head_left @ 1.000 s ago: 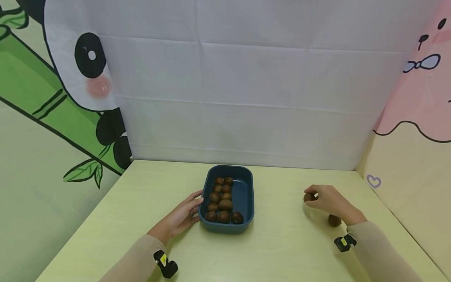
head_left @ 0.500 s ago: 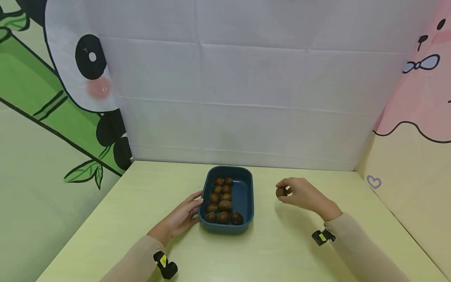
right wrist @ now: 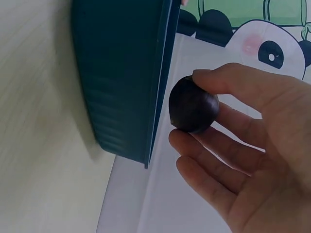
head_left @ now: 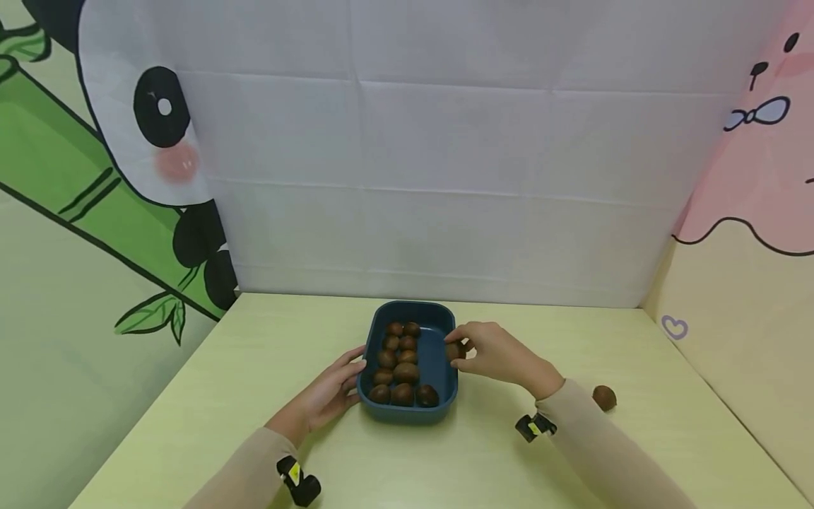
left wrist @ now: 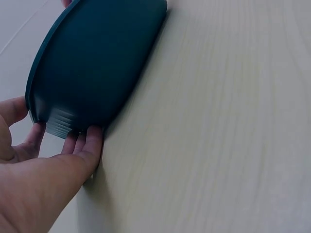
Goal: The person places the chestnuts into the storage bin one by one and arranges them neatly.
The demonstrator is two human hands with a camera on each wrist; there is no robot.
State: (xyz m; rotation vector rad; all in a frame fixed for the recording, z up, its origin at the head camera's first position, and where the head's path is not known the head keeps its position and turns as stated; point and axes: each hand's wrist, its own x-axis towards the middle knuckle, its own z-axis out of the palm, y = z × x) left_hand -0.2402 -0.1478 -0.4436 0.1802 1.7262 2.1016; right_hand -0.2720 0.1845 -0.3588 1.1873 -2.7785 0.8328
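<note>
A dark blue rectangular box (head_left: 407,414) stands on the table, with several brown chestnuts (head_left: 405,372) inside, mostly along its left side and near end. My left hand (head_left: 326,391) rests against the box's left outer wall, fingers spread; in the left wrist view its fingertips (left wrist: 93,133) touch the wall and the rim. Between thumb and fingers my right hand (head_left: 499,357) pinches one chestnut (right wrist: 193,105), which overlaps the box's right rim in the head view. The right wrist view has it beside the rim, the lower fingers loosely extended beneath.
One more chestnut (head_left: 604,398) lies on the pale yellow table (head_left: 445,466) to the right, beside the right sleeve. A white sheet (head_left: 445,177) hangs behind the table. Side walls carry panda and pink cartoon pictures. Each wrist wears a small black camera (head_left: 535,426).
My right hand has carried the pinched chestnut leftward from the table's right side to the box's right rim. The other chestnut stays on the table. My left hand keeps its place.
</note>
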